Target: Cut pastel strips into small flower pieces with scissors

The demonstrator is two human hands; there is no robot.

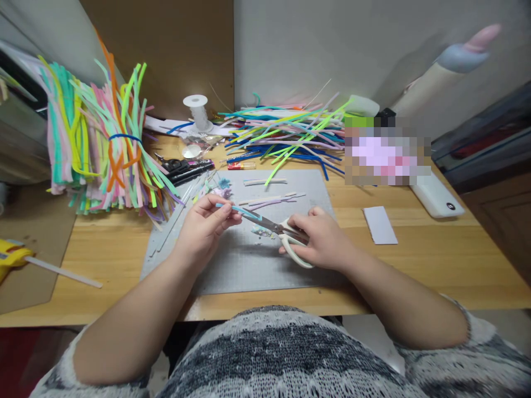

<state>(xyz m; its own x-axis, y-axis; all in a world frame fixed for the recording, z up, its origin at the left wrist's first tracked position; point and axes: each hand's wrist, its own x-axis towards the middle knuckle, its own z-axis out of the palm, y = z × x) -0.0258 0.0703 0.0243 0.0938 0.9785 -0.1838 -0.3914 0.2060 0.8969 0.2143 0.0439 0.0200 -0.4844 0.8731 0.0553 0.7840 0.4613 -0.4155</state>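
Note:
My left hand [208, 224] pinches a light blue pipe cleaner [249, 213], whose free part reaches to the right. In my right hand [323, 235] are scissors [296, 251] with cream handles, fingers through the loops. Their blades lie along the pipe cleaner, pointing toward my left fingertips. Whether the blades touch it I cannot tell. Beneath both hands is a grey cutting mat [249, 271], with small light blue and yellow clippings [264, 232] on it. Beyond the scissors lie several cut cream and purple pipe cleaner pieces [274, 202].
Bundled pastel pipe cleaners [99, 149] stand at the left, and a loose pile [290, 130] lies at the back. A white spool [199, 113] stands between them. A yellow glue gun [14, 260] is far left. A white card [380, 225] and white power bank [435, 193] lie right.

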